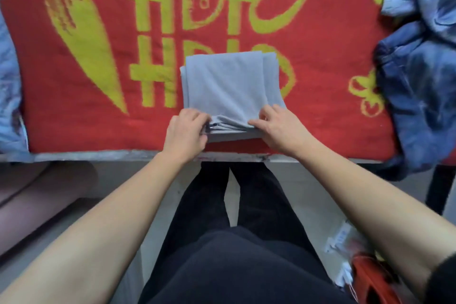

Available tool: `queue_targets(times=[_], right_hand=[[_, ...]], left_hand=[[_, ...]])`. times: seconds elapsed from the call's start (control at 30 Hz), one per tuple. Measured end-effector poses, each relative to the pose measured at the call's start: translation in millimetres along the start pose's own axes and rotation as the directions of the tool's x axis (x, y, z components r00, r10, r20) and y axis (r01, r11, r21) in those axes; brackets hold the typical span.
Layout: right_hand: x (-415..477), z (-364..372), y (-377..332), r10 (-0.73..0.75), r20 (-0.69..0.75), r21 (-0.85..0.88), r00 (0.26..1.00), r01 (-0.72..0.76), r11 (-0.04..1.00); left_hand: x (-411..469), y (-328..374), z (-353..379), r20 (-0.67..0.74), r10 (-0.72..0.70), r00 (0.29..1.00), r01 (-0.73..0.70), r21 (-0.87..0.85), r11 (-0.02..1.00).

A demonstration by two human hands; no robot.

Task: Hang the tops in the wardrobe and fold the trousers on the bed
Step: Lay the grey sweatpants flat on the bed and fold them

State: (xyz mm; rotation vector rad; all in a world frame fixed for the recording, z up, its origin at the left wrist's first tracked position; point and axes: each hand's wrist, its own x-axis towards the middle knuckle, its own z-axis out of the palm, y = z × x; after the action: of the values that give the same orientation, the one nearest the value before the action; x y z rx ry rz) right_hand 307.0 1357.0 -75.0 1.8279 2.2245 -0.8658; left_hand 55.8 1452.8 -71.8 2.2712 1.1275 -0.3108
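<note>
Fingers (195,117): curled, clamped on the near edge of the grey trousers (229,81), seemingly to square the layers.
Left hand (185,133): grips left corner.
Right hand (281,131): pinches right corner.
Trousers: folded on the bed (86,157), atop red blanket (86,126).

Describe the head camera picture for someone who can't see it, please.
The left hand and right hand grip the near edge of folded grey trousers on a red blanket with yellow patterns. Crumpled blue denim clothes lie at the blanket's right edge.

Head camera looks steeply down, close over the bed (74,118) edge.
</note>
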Motion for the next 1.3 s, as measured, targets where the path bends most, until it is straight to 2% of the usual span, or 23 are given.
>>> queue_targets(times=[0.07,0.13,0.2,0.27,0.3,0.37,0.43,0.47,0.5,0.53,0.6,0.67,0.7,0.77,0.8,0.87,0.93,1.0,1.07,1.13,1.2,1.3], right_hand=[[-7.3,24.1,-9.2,-0.022,-0.011,-0.040,1.000,0.021,0.999],[-9.0,37.4,-14.5,0.013,0.032,-0.038,0.999,-0.012,0.999],[-8.2,40.6,-14.4,0.056,0.190,-0.050,0.980,-0.047,0.998],[-3.9,34.0,-11.2,0.054,0.364,-0.075,0.930,-0.028,0.997],[0.8,26.6,-11.1,0.080,0.387,-0.048,0.918,-0.066,0.997],[15.8,8.4,-10.6,0.178,0.340,0.047,0.924,-0.206,0.977],[33.9,-4.4,-6.0,0.248,0.126,0.056,0.961,-0.256,0.965],[42.3,-8.2,-1.9,0.250,0.007,0.038,0.968,-0.250,0.967],[50.1,-10.9,3.1,0.236,-0.060,0.010,0.970,-0.235,0.972],[57.6,-13.6,7.9,0.216,-0.067,-0.022,0.974,-0.218,0.976],[66.9,-15.5,20.9,0.168,0.084,-0.107,0.982,-0.158,0.982],[68.4,-12.6,33.2,0.149,0.263,-0.163,0.953,-0.109,0.981],[67.2,-11.8,38.6,0.151,0.316,-0.156,0.937,-0.106,0.982],[66.9,-14.5,43.7,0.145,0.322,-0.095,0.936,-0.121,0.988],[69.3,-18.0,43.7,0.136,0.276,-0.044,0.952,-0.129,0.991],[79.9,-27.0,43.8,0.143,0.099,0.064,0.985,-0.150,0.987],[97.3,-37.0,48.7,0.204,-0.014,0.142,0.979,-0.200,0.970],[119.6,-44.8,57.2,0.259,0.041,0.175,0.965,-0.262,0.949],[140.7,-50.3,64.8,0.263,0.199,0.148,0.944,-0.294,0.944],[153.9,-53.0,67.2,0.235,0.342,0.133,0.910,-0.294,0.946],[157.3,-57.2,64.4,0.227,0.378,0.092,0.897,-0.280,0.955],[148.2,-68.3,50.0,0.230,0.346,-0.071,0.910,-0.219,0.973]], left_hand=[[-13.7,2.4,19.1,0.016,0.059,0.998,-0.060,0.104,0.993],[-21.7,2.8,32.1,0.037,0.060,0.997,-0.066,0.182,0.981],[-25.8,2.4,39.0,0.170,0.041,0.985,-0.091,0.297,0.950],[-27.0,1.4,39.4,0.330,0.044,0.943,-0.184,0.407,0.895],[-24.4,2.6,35.1,0.332,0.058,0.941,-0.198,0.406,0.892],[-12.2,6.4,17.9,0.178,0.054,0.983,-0.097,0.239,0.966],[9.1,5.4,4.5,-0.022,-0.003,1.000,0.003,-0.011,1.000],[22.1,2.8,-0.4,-0.105,-0.007,0.994,0.002,-0.043,0.999],[34.5,0.0,-4.8,-0.149,0.004,0.989,-0.005,-0.005,1.000],[45.0,-3.1,-8.2,-0.131,0.005,0.991,0.005,0.074,0.997],[57.9,-9.8,-9.2,0.112,-0.035,0.993,0.007,0.240,0.971],[59.8,-14.0,-5.4,0.335,-0.087,0.938,-0.042,0.361,0.931],[57.4,-14.4,-2.5,0.370,-0.102,0.923,-0.051,0.381,0.923],[53.7,-10.0,-1.1,0.353,-0.110,0.929,-0.030,0.369,0.929],[54.0,-7.7,-2.0,0.335,-0.107,0.936,-0.016,0.345,0.939],[63.7,-6.7,-5.9,0.239,-0.074,0.968,0.005,0.279,0.960],[86.0,-10.8,-12.9,0.130,-0.064,0.989,0.035,0.210,0.977],[119.1,-15.2,-21.1,0.151,-0.089,0.985,0.068,0.139,0.988],[153.6,-19.9,-28.3,0.272,-0.128,0.954,0.103,0.104,0.989],[175.5,-23.8,-36.4,0.428,-0.167,0.888,0.143,0.089,0.986],[181.9,-24.4,-43.6,0.510,-0.186,0.840,0.182,0.058,0.982],[170.7,-14.5,-48.5,0.459,-0.161,0.874,0.096,0.162,0.982]])
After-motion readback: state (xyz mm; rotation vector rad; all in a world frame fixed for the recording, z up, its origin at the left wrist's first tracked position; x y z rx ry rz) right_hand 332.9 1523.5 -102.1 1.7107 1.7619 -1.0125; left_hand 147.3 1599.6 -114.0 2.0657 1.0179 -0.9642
